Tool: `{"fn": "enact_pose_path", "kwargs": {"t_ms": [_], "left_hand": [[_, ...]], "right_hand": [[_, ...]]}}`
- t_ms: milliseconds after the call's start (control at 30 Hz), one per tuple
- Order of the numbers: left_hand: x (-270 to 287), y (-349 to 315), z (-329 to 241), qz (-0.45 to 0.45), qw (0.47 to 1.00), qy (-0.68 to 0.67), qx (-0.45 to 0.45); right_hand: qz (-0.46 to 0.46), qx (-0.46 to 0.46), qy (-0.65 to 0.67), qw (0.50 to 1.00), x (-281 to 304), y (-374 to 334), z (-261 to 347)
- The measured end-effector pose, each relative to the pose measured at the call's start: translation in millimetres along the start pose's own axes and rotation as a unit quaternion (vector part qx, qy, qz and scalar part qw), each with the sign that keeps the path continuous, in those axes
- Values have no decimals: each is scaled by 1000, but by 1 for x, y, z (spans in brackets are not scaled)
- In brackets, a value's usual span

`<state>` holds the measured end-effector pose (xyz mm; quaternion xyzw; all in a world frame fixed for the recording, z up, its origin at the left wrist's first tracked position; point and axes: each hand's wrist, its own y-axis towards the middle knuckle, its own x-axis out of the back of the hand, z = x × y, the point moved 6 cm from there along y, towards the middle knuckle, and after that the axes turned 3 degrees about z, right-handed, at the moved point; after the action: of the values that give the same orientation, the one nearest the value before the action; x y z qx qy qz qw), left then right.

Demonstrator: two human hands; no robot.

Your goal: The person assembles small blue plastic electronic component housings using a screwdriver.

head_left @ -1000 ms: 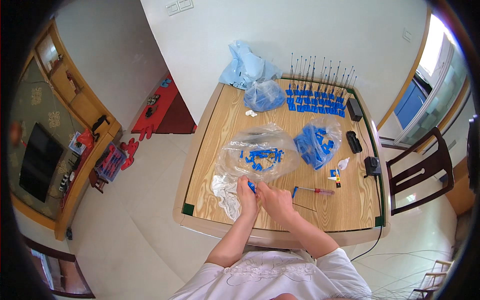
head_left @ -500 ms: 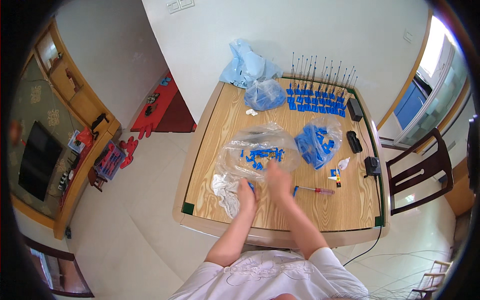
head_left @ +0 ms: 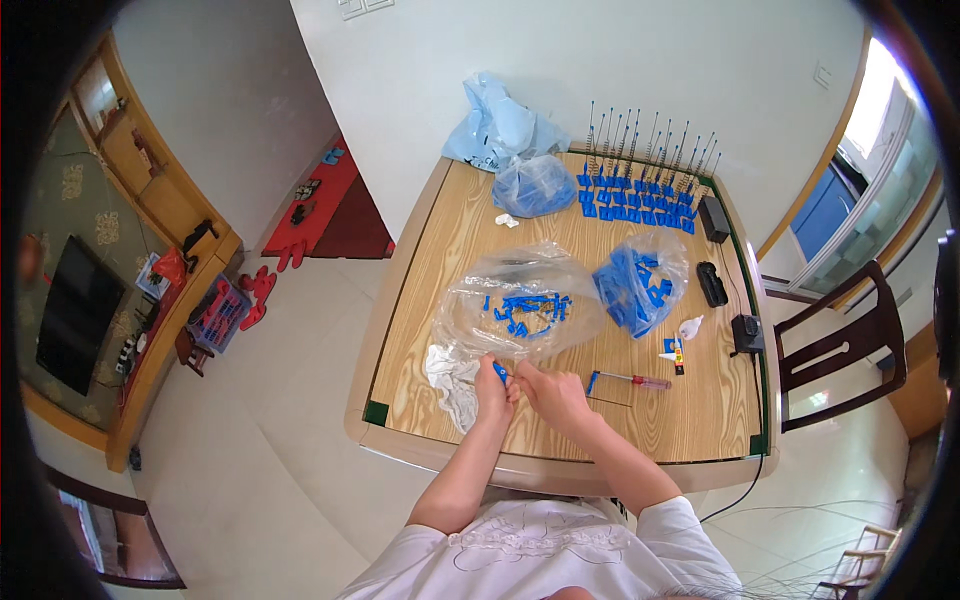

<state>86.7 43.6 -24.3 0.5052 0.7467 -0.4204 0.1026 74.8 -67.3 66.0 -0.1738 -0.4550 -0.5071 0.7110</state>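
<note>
My left hand (head_left: 494, 393) is closed around a small blue plastic piece (head_left: 501, 372), near the front of the table. Right beside it, my right hand (head_left: 555, 396) has its fingers pinched together, almost meeting the left fingertips; what they hold is too small to make out. Just beyond both hands lies a clear plastic bag (head_left: 470, 300) with loose blue plastic parts (head_left: 530, 310) on it. A crumpled white cloth (head_left: 453, 388) rests left of my left hand. To the right of my right hand is a screwdriver (head_left: 650, 382), its shaft end by a blue piece (head_left: 593, 383).
Another bag of blue parts (head_left: 630, 300) sits right of centre. Rows of blue bases with upright springs (head_left: 640, 200) stand at the back right. A glue tube (head_left: 678, 358), a black case (head_left: 710, 284) and a power adapter (head_left: 746, 333) lie along the right side. A chair (head_left: 840, 345) stands beyond.
My right hand has come back from the parts on the clear bag to my left hand. The blue piece in my left hand shows more plainly.
</note>
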Motion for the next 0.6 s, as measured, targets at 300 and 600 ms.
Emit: {"fn": "enact_pose_path", "kwargs": {"t_ms": [300,600], "left_hand": [[2,-1,2,-15,999,31,-20],[0,0,-1,-13,996,44,-70]], "right_hand": [[13,22,-29,999,-4,0,3],[22,-33,-51,998,-13,4,4]]}}
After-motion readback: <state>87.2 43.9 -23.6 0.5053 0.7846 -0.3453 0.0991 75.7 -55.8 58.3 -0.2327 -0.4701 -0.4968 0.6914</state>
